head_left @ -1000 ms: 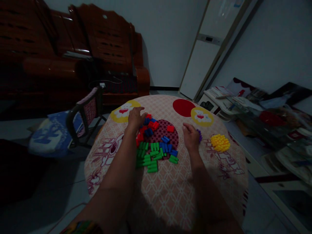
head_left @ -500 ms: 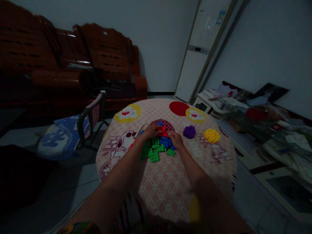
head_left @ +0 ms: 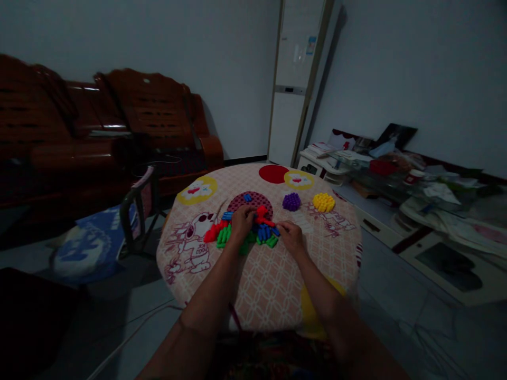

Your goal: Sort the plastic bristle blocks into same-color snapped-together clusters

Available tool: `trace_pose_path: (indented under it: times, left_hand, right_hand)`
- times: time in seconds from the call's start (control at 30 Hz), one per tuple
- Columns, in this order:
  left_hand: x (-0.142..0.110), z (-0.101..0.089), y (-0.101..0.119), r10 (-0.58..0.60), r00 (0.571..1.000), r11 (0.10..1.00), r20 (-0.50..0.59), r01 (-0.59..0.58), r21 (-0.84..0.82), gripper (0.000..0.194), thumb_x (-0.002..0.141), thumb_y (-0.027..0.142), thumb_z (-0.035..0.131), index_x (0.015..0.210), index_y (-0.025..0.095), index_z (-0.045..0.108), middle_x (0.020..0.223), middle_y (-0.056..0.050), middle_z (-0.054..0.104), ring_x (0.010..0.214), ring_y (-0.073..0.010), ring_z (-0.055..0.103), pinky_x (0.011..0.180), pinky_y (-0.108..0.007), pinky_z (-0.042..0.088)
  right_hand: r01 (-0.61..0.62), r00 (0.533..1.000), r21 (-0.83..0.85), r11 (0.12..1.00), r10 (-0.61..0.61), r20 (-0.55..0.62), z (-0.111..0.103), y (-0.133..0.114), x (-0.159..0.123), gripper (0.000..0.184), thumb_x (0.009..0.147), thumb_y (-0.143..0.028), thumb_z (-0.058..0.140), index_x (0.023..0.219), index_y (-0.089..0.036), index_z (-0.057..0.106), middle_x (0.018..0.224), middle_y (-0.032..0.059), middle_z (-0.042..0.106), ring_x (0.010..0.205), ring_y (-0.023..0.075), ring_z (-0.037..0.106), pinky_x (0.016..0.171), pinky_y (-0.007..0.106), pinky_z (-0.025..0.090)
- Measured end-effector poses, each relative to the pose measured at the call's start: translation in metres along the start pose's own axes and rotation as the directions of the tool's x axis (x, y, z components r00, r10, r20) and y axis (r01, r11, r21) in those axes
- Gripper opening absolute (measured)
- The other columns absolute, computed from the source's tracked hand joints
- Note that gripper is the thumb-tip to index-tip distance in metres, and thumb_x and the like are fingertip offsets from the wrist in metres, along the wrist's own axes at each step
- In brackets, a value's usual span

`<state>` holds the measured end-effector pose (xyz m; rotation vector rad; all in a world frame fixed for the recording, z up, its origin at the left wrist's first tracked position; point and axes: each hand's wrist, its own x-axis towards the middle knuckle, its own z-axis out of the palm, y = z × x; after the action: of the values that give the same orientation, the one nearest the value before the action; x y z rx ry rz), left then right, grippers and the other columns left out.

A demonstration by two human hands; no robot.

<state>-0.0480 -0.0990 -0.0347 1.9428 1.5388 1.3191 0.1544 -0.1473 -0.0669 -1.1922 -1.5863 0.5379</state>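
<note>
My left hand (head_left: 242,226) is over the pile on the round table, its fingers bent together beside the red plastic pieces (head_left: 262,212). What they pinch is hidden. My right hand (head_left: 291,237) has thumb and finger closed at the right end of the pile, by the tip of a red piece (head_left: 270,223) and the blue plastic pieces (head_left: 264,232). Whether it holds one is too small to tell. Green pieces (head_left: 224,235) lie under and left of my left hand, partly covered by it. More red pieces (head_left: 212,233) sit at the pile's left end.
A purple cluster (head_left: 292,201) and a yellow cluster (head_left: 324,202) stand right of the pile on the patterned tablecloth (head_left: 269,285). One blue bit (head_left: 247,198) lies farther back. A chair (head_left: 138,211) is at the left, a cluttered cabinet (head_left: 380,221) at the right.
The view has shifted, so the table sits a little farther left. My right hand has drawn away from my left; the hands were closer together over the red pieces.
</note>
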Motion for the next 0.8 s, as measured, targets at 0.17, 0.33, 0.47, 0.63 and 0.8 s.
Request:
trace_pose_path:
  times: [0.17, 0.33, 0.47, 0.63, 0.8]
  left_hand:
    - [-0.009, 0.002, -0.004, -0.062, 0.996, 0.998, -0.058, 0.062, 0.002, 0.029, 0.083, 0.009, 0.049, 0.091, 0.017, 0.075, 0.102, -0.008, 0.078, 0.099, -0.0232, 0.071, 0.094, -0.038, 0.054]
    - [-0.013, 0.002, -0.006, -0.047, 0.997, 0.999, -0.056, 0.046, -0.03, 0.032, 0.082, 0.009, 0.047, 0.092, 0.018, 0.076, 0.102, -0.008, 0.078, 0.099, -0.0228, 0.071, 0.094, -0.039, 0.054]
    - [-0.014, 0.002, -0.008, -0.043, 0.998, 0.998, -0.048, 0.041, -0.041, 0.031, 0.081, 0.01, 0.047, 0.089, 0.019, 0.076, 0.101, -0.007, 0.079, 0.099, -0.0222, 0.071, 0.095, -0.038, 0.054]
    - [-0.015, 0.002, -0.008, -0.03, 0.999, 0.998, -0.032, 0.028, -0.062, 0.031, 0.084, 0.014, 0.047, 0.093, 0.02, 0.077, 0.103, -0.006, 0.079, 0.097, -0.0215, 0.071, 0.094, -0.036, 0.053]
    - [-0.016, 0.002, -0.006, -0.04, 0.999, 0.997, -0.035, 0.037, -0.063, 0.031, 0.083, 0.018, 0.048, 0.094, 0.02, 0.077, 0.102, -0.005, 0.079, 0.095, -0.0219, 0.071, 0.091, -0.035, 0.054]
  right_hand:
    - [0.115, 0.992, -0.257, 0.96, -0.098, 0.081, 0.022, -0.013, 0.009, 0.019, 0.09, -0.023, 0.061, 0.085, -0.023, 0.079, 0.108, 0.0081, 0.072, 0.104, 0.0216, 0.064, 0.097, 0.035, 0.049]
    - [0.064, 0.977, -0.553, 0.83, 0.061, 0.205, 0.037, -0.025, 0.03, 0.022, 0.094, -0.028, 0.06, 0.093, -0.022, 0.08, 0.119, 0.0106, 0.069, 0.109, 0.0234, 0.062, 0.1, 0.035, 0.045]
    - [0.069, 0.945, -0.575, 0.815, 0.132, 0.3, 0.034, -0.026, 0.041, 0.019, 0.092, -0.032, 0.064, 0.097, -0.022, 0.08, 0.115, 0.0087, 0.071, 0.103, 0.0211, 0.065, 0.094, 0.031, 0.047]
    - [-0.044, 0.962, -0.457, 0.888, 0.16, 0.22, 0.029, -0.025, 0.042, 0.006, 0.078, -0.027, 0.077, 0.076, -0.022, 0.076, 0.1, 0.0052, 0.075, 0.097, 0.0213, 0.068, 0.089, 0.031, 0.05]
    - [-0.115, 0.992, -0.25, 0.961, 0.097, -0.085, -0.008, -0.015, 0.037, 0.006, 0.067, -0.023, 0.078, 0.072, -0.023, 0.076, 0.092, 0.0029, 0.077, 0.093, 0.0212, 0.07, 0.09, 0.032, 0.052]
